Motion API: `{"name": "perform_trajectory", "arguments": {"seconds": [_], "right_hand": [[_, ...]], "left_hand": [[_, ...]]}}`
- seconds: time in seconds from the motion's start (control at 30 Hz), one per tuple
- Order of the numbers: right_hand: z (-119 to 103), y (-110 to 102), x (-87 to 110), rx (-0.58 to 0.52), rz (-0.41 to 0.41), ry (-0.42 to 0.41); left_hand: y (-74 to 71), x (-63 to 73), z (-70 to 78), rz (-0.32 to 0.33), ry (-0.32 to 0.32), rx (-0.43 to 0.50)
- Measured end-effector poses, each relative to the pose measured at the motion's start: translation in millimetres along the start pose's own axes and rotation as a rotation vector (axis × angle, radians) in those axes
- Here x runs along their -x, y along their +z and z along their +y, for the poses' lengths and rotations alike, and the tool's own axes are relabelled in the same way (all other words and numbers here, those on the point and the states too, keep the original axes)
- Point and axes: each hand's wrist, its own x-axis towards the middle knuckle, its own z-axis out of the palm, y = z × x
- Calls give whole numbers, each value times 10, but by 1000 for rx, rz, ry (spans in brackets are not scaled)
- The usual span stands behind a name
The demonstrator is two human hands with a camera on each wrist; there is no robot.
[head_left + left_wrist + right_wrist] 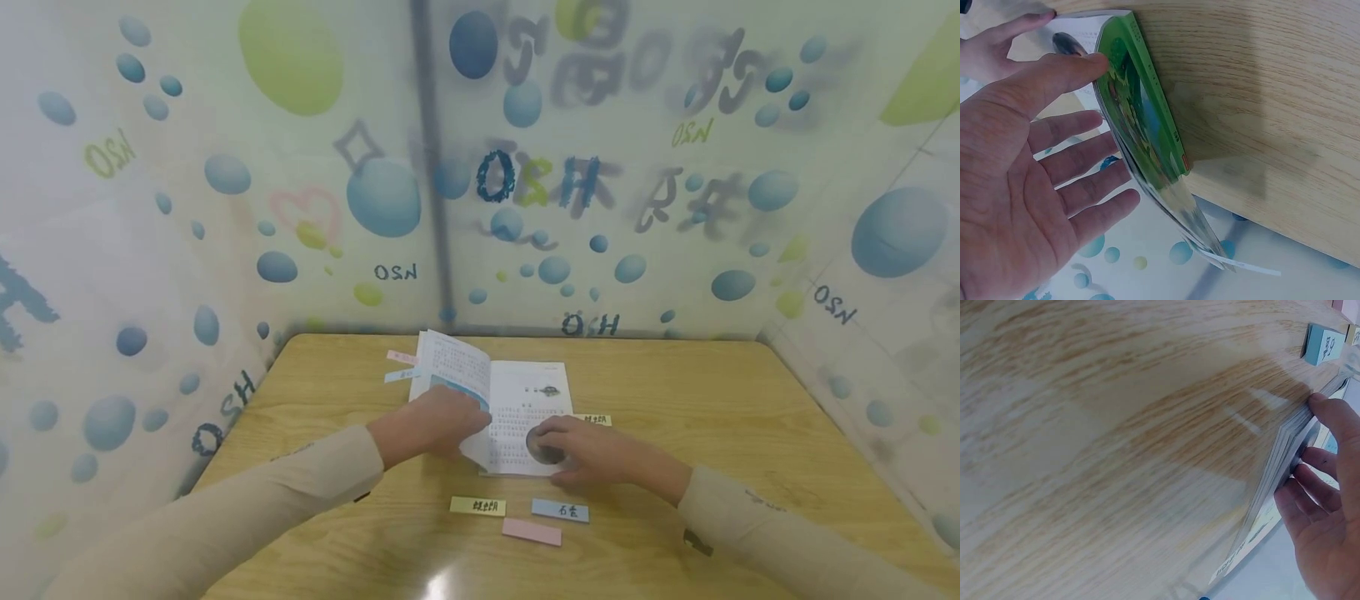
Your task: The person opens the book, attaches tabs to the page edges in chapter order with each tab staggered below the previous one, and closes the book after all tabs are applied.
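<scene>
An open book [525, 382] with printed pages lies on the wooden table, its left pages [459, 360] raised at a slant. My left hand [442, 414] is at those pages; in the left wrist view its thumb reaches the page edge by the green cover [1145, 94] and the other fingers extend straight alongside. On the right page, fingers of my right hand [600, 450] rest at a dark round shape [542, 450], partly covered by them. The right thumb [1330, 409] lies by the book's lower edge.
Yellow [477, 506], blue [560, 511] and pink [532, 532] sticky-note pads lie in front of the book. Pink [401, 358] and blue tabs [401, 377] stick out on the left, a yellow tab [597, 419] on the right. Patterned curtains [637, 225] surround the table.
</scene>
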Motion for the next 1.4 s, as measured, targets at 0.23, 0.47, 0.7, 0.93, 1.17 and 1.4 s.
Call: {"name": "perform_trajectory", "arguments": {"seconds": [0.23,0.47,0.7,0.93,1.17,1.4], "right_hand": [[-4,1,-2,-1,10,-11],[7,12,-9,-6,-3,7],[3,14,3,-11,2,-4],[11,12,18,8,9,-23],[22,9,49,24,11,-28],[43,3,89,26,2,-7]], "left_hand": [[-6,-5,-2,8,11,-18],[-9,-7,4,10,17,-40],[-4,-13,11,13,13,-52],[-19,-2,14,37,27,-68],[-52,14,24,25,26,-66],[-50,21,20,32,25,-70]]}}
